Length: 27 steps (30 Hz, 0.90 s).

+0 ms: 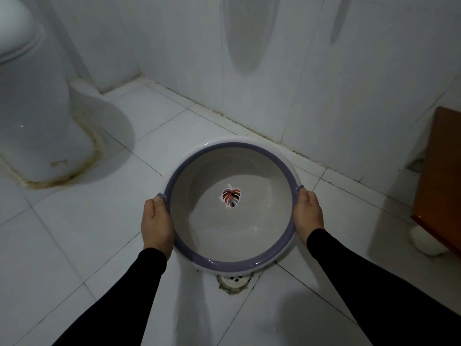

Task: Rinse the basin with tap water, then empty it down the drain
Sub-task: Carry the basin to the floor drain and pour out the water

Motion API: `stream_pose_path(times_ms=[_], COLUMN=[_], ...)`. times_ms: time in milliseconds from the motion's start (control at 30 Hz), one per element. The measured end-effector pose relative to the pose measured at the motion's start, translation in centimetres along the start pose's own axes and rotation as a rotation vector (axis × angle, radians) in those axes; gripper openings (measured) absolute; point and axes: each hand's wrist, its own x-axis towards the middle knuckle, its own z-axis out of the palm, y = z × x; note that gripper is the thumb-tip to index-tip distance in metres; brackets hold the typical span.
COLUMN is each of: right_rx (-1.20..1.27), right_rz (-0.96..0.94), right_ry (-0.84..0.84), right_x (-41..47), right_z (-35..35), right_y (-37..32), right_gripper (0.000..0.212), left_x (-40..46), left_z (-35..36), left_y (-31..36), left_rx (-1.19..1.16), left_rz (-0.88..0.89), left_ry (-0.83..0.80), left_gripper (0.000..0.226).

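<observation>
While both hands grip the round grey plastic basin with purple rim — left hand and right hand clenched on opposite edges — it hovers above the white floor drain; tipping too fast likely splashes water across the white floor tiles, missing the drain.

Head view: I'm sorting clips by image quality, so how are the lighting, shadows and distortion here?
Head view: dim, bluish light; the basin held by the left hand and right hand stays sharp; soft shadows beside the toilet and over the floor near the drain; small glints inside the basin; wide-angle lens bends the tile lines at the edges.
</observation>
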Motion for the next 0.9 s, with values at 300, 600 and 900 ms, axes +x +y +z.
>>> stream_pose_path(times_ms=[300, 600, 900], right_rx=[0.014, 0.03, 0.041], right_rz=[0.001, 0.02, 0.004], right_ry=[0.001, 0.018, 0.047], right_x=[-0.11, -0.28, -0.57], right_z=[-0.02, -0.06, -0.06], right_y=[0.05, -0.09, -0.42], right_gripper=[0.028, 0.03, 0.036], left_x=[-0.08, -0.11, -0.22], left_z=[-0.09, -0.16, -0.24], left_y=[0.15, 0.12, 0.28], left_rx=[0.017, 0.028, 0.034], left_rz=[-0.006, 0.002, -0.001], left_ry=[0.005, 0.001, 0.0], left_gripper=[0.034, 0.036, 0.038])
